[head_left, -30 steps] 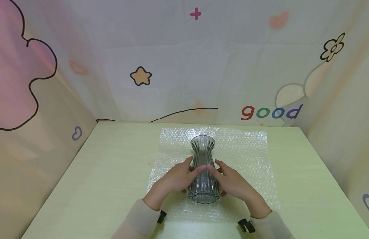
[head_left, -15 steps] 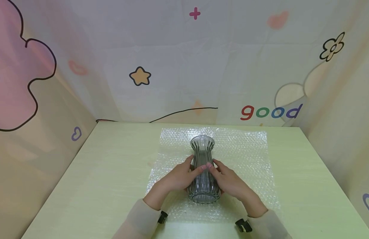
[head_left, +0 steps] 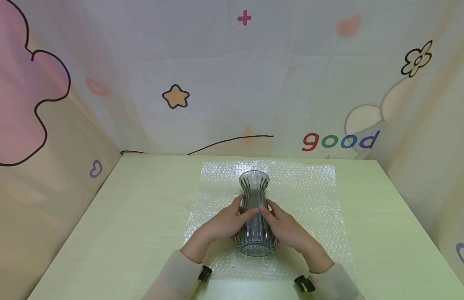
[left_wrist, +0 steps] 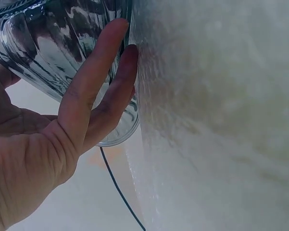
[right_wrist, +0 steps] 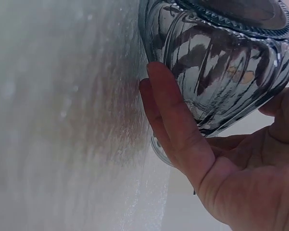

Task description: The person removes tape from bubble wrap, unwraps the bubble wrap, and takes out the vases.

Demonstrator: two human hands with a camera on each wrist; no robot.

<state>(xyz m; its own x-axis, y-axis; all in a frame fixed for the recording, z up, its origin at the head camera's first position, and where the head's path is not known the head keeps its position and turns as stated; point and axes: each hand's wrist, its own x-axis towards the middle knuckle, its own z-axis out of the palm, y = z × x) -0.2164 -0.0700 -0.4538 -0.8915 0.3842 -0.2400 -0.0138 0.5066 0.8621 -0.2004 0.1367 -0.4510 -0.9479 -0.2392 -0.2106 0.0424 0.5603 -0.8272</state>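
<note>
A ribbed, smoky-clear glass vase [head_left: 256, 233] lies on its side on a sheet of bubble wrap [head_left: 310, 208], its flared mouth pointing away and its base toward me. My left hand [head_left: 224, 221] holds it from the left, thumb across the top. From the right, my right hand [head_left: 288, 227] grips the same middle part, and the two thumb tips nearly meet over the glass. In the left wrist view the fingers [left_wrist: 94, 72] lie along the side of the vase, close to the wrap. The right wrist view has the fingers [right_wrist: 173, 106] curving under the opposite side near the base.
The bubble wrap lies flat on a pale green-yellow table [head_left: 141, 216]. A printed curtain [head_left: 216, 83] stands behind the table's back edge and along both sides. Black bands [head_left: 304, 283] show at the sleeve cuffs.
My right hand has moved slightly left, closing in against the vase. The left hand and the vase stay nearly where they were.
</note>
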